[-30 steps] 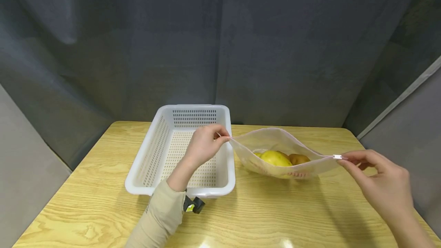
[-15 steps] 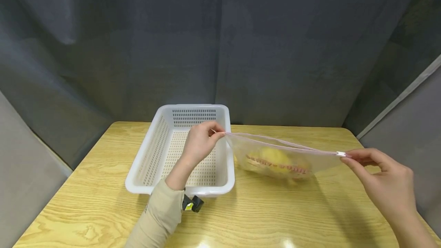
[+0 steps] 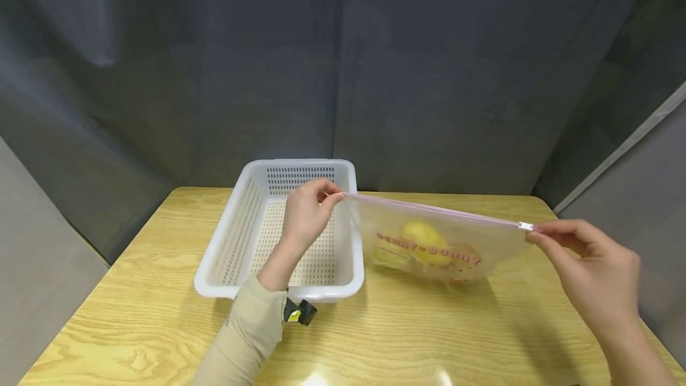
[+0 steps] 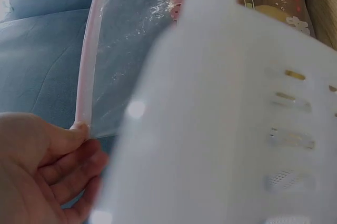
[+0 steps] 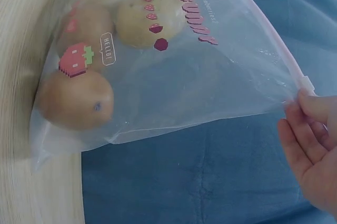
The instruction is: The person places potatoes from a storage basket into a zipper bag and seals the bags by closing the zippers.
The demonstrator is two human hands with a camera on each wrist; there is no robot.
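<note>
A translucent slider zip bag (image 3: pixel 370 225) with pink lettering hangs between my hands, its pink-edged top stretched into a nearly straight line. The thumb and fingers of my left hand (image 3: pixel 308 213) pinch its left top corner, over the basket's right side. My right hand (image 3: pixel 597 273) pinches the right top corner beside the white slider (image 3: pixel 526 226). Through the plastic show yellow fruit (image 3: pixel 423 237) and rounder brown fruit (image 5: pixel 76 100), lying low in the bag. In the right wrist view the bag's lower edge reaches the tabletop.
A white perforated plastic basket (image 3: pixel 225 231) stands left of the bag on the wooden table (image 3: pixel 418 338); no items show inside it. Its wall (image 4: pixel 210 129) blocks much of the left wrist view. Dark curtains (image 3: pixel 343 64) hang behind the table.
The bag's mouth has gone from gaping to drawn flat, covering the fruit with its printed front. Both hands have risen slightly, and the left has shifted a little leftward.
</note>
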